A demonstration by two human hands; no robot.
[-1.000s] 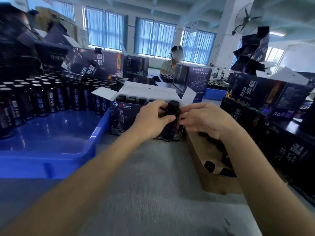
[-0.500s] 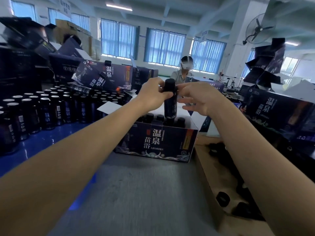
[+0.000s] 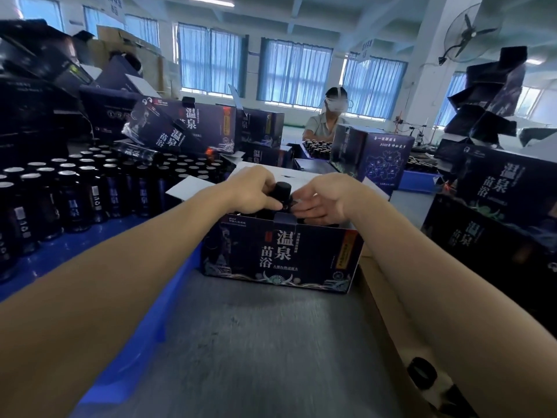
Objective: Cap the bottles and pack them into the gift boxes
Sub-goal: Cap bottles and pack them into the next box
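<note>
**A:** Nearest us, we're looking at the grey table [image 3: 256, 342]. On our right a loose black cap [image 3: 422, 377] is lying in a cardboard tray [image 3: 379, 297].

**B:** Past that, we're reaching both arms over the open gift box [image 3: 280, 254]. It's standing on the table between the tray and the blue crate [image 3: 45, 260].

**A:** What are our hands doing?

**B:** Our left hand [image 3: 253, 191] is curling its fingers round the bottle [image 3: 281, 191], just below its cap. Our right hand [image 3: 319, 197] is pinching the same bottle from the other side, thumb above and fingers below.

**A:** And where is the bottle sitting?

**B:** It's standing upright just behind the box's front wall, with its lower part hiding inside.

**A:** Farther left, we're seeing rows of bottles [image 3: 75, 188] filling the crate. Beyond them, stacked boxes [image 3: 187, 128] are piling up, and another person [image 3: 328, 119] is sitting by the windows.
</note>
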